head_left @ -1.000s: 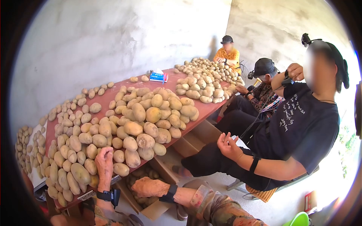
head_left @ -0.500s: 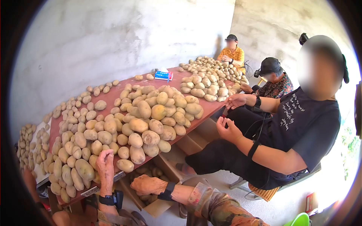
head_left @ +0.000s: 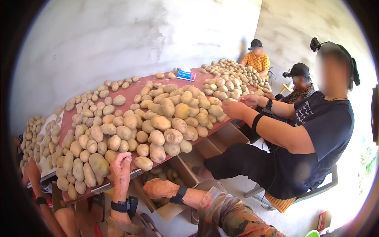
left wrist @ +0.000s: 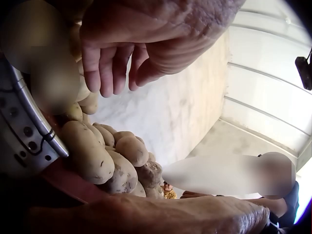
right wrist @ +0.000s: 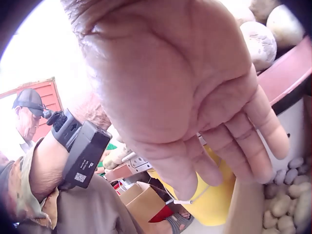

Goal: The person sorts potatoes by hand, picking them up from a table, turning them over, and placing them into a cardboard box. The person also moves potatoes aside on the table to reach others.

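Observation:
A big heap of potatoes [head_left: 167, 108] covers the near part of a red table [head_left: 132, 96]. My left hand [head_left: 121, 170] is at the table's front edge, close beside the nearest potatoes. In the left wrist view its fingers [left wrist: 119, 70] hang loosely bent with nothing between them. My right hand [head_left: 160, 187] hovers over a cardboard box [head_left: 187, 170] of potatoes below the table edge. The right wrist view shows the right palm [right wrist: 170, 92] bare, its fingers loosely extended and holding nothing.
A person in a dark shirt [head_left: 316, 122] sits at the right with both hands near the heap. Two more people sit at the far end. A tissue pack [head_left: 185, 75] lies at the back. Another person's arm [head_left: 35, 177] shows at left. A yellow bucket [right wrist: 209, 195] stands below.
The head view has swung left, so the table appears farther right. The dark-shirted person has lowered a raised hand towards the heap. My hands stay in nearly the same poses.

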The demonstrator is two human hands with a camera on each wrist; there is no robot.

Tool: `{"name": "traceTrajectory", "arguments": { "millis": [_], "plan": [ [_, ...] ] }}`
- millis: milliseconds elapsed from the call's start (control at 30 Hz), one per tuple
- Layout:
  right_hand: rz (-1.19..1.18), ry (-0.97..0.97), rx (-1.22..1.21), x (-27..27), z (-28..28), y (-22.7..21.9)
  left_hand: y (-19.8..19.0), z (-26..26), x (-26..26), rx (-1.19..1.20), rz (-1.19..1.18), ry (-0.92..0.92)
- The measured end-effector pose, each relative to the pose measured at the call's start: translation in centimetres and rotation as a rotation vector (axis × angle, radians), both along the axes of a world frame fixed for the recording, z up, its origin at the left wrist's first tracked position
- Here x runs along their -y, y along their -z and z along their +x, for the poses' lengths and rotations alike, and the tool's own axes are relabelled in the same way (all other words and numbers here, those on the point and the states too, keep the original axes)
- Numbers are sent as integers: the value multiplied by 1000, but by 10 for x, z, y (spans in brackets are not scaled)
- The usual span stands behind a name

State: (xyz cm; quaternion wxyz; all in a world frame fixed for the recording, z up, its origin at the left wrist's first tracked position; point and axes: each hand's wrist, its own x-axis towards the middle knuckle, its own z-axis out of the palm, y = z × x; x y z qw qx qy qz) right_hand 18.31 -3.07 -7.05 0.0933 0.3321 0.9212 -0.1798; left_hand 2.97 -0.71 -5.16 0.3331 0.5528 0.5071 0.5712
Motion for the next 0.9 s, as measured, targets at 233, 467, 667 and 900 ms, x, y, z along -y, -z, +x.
{"name": "traceTrajectory", "arguments": {
  "millis": [233, 467, 667, 900],
  "plan": [
    [-38, -16, 21, 0, -8, 3, -1, 10, 1, 1, -8, 14],
    [-35, -47, 23, 2, -5, 11, 0, 12, -1, -22, 40, 25],
    [42, -81, -63, 1, 2, 19, -6, 17, 3, -22, 25, 53],
    [45, -34, -78, 7, 6, 9, 1, 16, 1, -80, 1, 54]
  ]
}}
